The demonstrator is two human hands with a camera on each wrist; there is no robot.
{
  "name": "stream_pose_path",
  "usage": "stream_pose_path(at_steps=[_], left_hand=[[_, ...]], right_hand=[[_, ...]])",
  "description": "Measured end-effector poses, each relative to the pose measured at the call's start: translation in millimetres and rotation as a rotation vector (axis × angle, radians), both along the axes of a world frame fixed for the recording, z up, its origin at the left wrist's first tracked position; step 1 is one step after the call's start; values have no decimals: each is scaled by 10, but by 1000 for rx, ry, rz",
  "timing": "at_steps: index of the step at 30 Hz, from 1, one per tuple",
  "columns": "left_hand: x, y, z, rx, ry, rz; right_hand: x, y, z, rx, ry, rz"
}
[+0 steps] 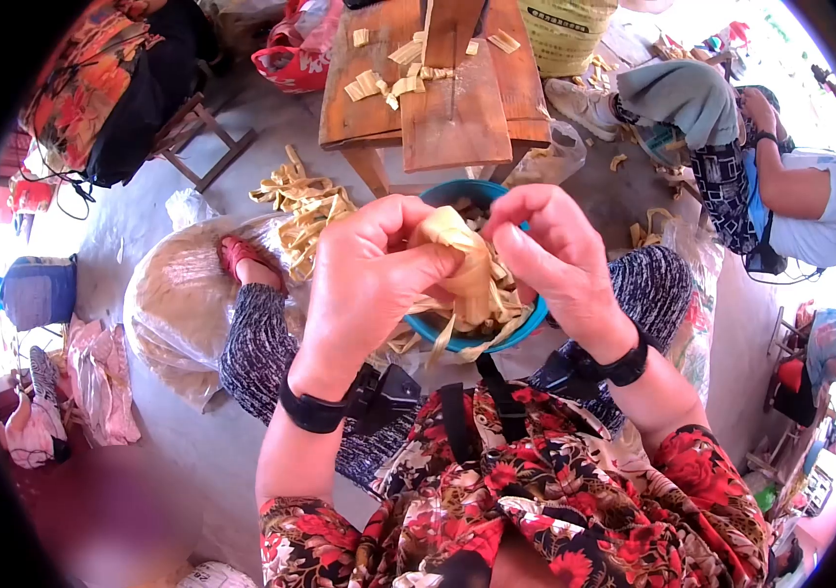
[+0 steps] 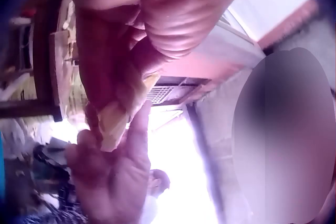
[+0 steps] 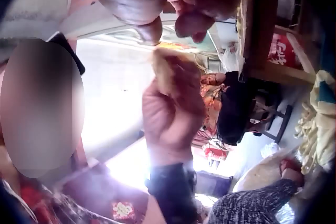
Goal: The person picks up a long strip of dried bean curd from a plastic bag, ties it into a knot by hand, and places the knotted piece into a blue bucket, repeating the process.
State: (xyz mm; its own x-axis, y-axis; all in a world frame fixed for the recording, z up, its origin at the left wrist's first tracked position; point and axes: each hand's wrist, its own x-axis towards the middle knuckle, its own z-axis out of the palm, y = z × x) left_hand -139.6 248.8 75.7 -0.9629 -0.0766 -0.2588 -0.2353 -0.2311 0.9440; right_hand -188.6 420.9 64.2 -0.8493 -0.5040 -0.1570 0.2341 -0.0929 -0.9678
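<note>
A folded piece of pale yellow husk-like strip (image 1: pixel 467 269) is pinched by the left hand (image 1: pixel 364 274), between thumb and curled fingers, above a blue basin (image 1: pixel 445 338) of similar pieces. The right hand (image 1: pixel 560 265) is just right of the strip, fingers bent and thumb near the index finger; whether it holds an end is unclear. In the left wrist view, the left hand (image 2: pixel 157 19) grips the strip (image 2: pixel 113 124), with the right hand (image 2: pixel 113 182) beneath. The right wrist view shows the right hand (image 3: pixel 168 3) above the left hand (image 3: pixel 173 113).
A wooden bench (image 1: pixel 457 118) with cut pieces stands beyond the basin. Long strips (image 1: pixel 305 211) lie on a plastic-covered bundle (image 1: pixel 183 304) at the left. Another person (image 1: pixel 805 186) sits at the right, near a green-yellow sack (image 1: pixel 565 34).
</note>
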Motion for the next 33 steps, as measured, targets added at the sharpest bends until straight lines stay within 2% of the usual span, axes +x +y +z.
stream_pose_path(at_steps=[1, 4, 5, 9, 12, 13, 16, 17, 20, 21, 24, 25, 28, 29, 33], left_hand=[[4, 19, -59, -194, 34, 27], [57, 118, -81, -341, 169, -57], [78, 148, -114, -205, 198, -53], [88, 61, -103, 334, 16, 3], [117, 110, -127, 577, -82, -23], [124, 131, -115, 536, -119, -49], [140, 48, -131, 625, -212, -314], [138, 53, -135, 545, -203, -295], [133, 48, -117, 298, -170, -229], [140, 67, -98, 195, -135, -189], [194, 192, -116, -83, 69, -67], [208, 171, -32, -127, 36, -142], [284, 125, 29, 100, 21, -114], [293, 52, 61, 54, -43, -139], [388, -150, 103, -38, 82, -158]], right_hand=[[-9, 46, 40, 24, 48, 65], [94, -17, 6, 108, 221, 16], [105, -21, 148, 111, 104, -13], [54, 97, 172, -333, -513, 111], [52, 77, 105, -424, -473, 213], [39, 69, 89, -363, -365, 197], [54, 56, 228, -120, -165, 137], [80, 32, 214, -31, 2, 77], [92, 107, 203, 218, 198, -32], [60, 151, 206, 158, 173, -17], [48, 207, 336, 306, -63, 265], [83, 144, 298, 337, 16, 266], [79, 178, 338, 124, -116, 287], [104, 167, 347, 143, -111, 266], [121, 310, 343, -25, -327, 167]])
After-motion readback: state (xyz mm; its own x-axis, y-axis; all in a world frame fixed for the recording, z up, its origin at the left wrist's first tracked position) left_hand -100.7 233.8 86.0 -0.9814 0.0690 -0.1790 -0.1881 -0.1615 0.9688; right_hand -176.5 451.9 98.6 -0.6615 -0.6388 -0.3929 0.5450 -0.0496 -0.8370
